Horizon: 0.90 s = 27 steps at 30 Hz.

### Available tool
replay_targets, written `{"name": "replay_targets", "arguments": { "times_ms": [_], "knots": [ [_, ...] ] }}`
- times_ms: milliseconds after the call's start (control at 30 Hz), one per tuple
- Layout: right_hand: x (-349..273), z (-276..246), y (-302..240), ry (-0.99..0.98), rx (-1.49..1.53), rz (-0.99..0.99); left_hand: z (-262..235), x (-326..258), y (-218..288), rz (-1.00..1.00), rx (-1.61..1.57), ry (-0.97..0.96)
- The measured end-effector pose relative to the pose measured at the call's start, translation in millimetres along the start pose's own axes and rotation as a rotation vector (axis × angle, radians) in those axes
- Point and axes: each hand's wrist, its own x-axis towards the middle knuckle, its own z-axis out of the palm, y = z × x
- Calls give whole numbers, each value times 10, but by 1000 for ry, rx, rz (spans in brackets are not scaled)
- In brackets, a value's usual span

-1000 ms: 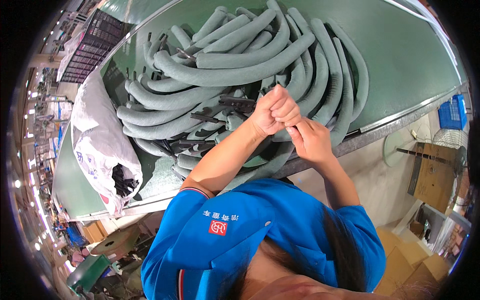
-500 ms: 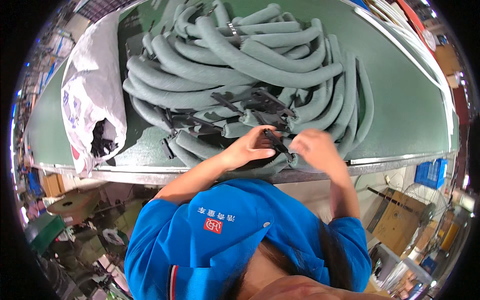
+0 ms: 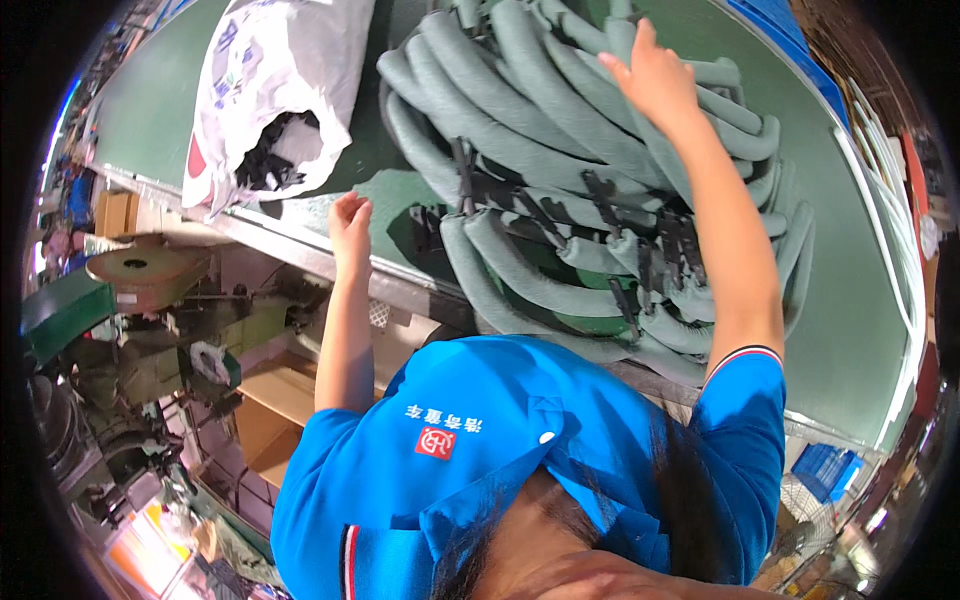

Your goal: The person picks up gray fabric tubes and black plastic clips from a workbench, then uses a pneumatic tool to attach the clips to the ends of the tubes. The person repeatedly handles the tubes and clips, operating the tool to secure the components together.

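Note:
A large pile of grey-green, fabric-covered curved tubes [image 3: 560, 110] lies on the table, many ends fitted with black plastic pieces [image 3: 600, 205]. Over its far right part reaches my right hand [image 3: 660, 80], thumb and forefinger apart, near a tube's black end; nothing shows in its grasp. My left hand [image 3: 350, 225] hovers at the near table edge, between the pile and a white bag [image 3: 290, 50]. Its fingers are curled together, and whatever they may hold is hidden. The bag's open mouth shows small black pieces [image 3: 275, 155] inside.
The green tabletop [image 3: 850, 270] has a metal front edge [image 3: 270, 240]. Long white strips [image 3: 885, 200] run along the right side. Below the table stand a cardboard box [image 3: 270, 410], a blue crate [image 3: 825, 470] and a green machine part [image 3: 65, 310].
Both hands have left the tube end at the near edge. My left hand moved left toward the bag, and my right hand went to the far side of the pile. The view has shifted.

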Motion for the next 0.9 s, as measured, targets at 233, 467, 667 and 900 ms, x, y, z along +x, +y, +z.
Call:
{"name": "replay_targets", "arguments": {
  "times_ms": [233, 467, 667, 900],
  "knots": [
    [318, 29, -55, -50, 41, 142, 446, -196, -11, 243, 829, -350],
    [-493, -367, -189, -5, 669, 38, 377, -104, -105, -23, 422, -382],
    [-1070, -302, -443, 84, 933, 23, 426, -207, 1218, -359, -686, -723],
    [-1326, -183, -591, 285, 1272, -63, 826, -966, 1609, -978, -739, -1123]
  ]
}}
